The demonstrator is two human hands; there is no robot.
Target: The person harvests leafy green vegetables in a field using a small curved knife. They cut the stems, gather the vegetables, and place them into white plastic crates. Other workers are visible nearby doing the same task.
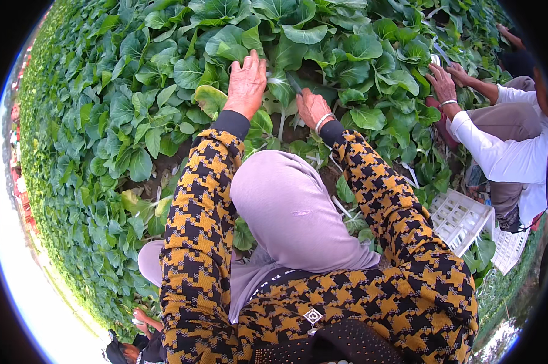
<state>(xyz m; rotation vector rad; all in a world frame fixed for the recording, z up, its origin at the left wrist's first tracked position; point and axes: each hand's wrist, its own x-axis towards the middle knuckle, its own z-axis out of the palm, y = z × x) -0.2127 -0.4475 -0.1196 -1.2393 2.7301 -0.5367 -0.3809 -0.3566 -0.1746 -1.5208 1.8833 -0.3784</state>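
My left hand (247,83) lies against a leafy green plant (230,43) with pale stalks, fingers pointing up into its leaves; whether it grips a stalk is hidden. To its right, my right hand (312,107) is closed around a knife, whose blade (294,83) points up and left among the leaves. A yellowing leaf (210,100) is just left of my left wrist. Between my hands, a white leaf stalk (281,125) stands out over the soil.
At the right, a co-worker (497,141) in white sleeves works with a knife (442,54). White plastic crates (460,220) lie below them. Another person (133,348) is at the lower left, and part of another shows at the upper right. Dense leafy rows surround me.
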